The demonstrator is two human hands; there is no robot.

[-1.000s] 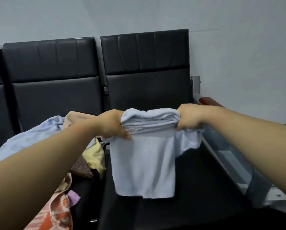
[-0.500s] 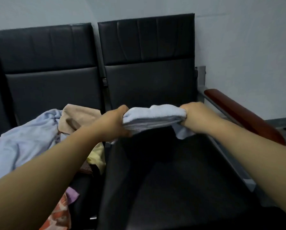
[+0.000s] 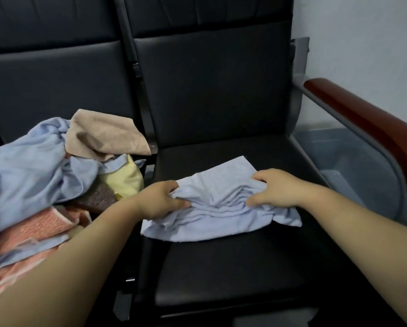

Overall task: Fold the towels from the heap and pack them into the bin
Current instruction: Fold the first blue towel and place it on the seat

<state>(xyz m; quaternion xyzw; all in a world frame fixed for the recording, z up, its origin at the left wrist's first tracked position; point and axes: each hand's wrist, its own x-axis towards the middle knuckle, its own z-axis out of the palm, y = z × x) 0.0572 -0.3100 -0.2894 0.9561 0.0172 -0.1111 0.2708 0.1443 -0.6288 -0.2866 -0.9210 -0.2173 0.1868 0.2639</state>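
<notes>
A light blue towel point(image 3: 217, 208) lies rumpled on the black seat point(image 3: 233, 263) in front of me. My left hand point(image 3: 161, 200) grips its left edge and my right hand point(image 3: 274, 188) grips its right edge, both pressing it onto the seat. The heap of towels point(image 3: 44, 175) fills the seat to the left: a large light blue one, a beige one point(image 3: 103, 135), a yellow one, a brown one and pink patterned ones. A grey bin point(image 3: 353, 166) stands on the floor to the right of the chair, below the armrest, and only partly shows.
A dark red wooden armrest point(image 3: 372, 128) on a grey metal frame runs along the right side of the seat, between it and the bin. Black padded backrests stand behind both seats. A pale wall lies to the right.
The towel was held up in the air, bunched between both hands. Now it is down on the seat, spread wider, with both hands still on its edges. The view has tilted downward.
</notes>
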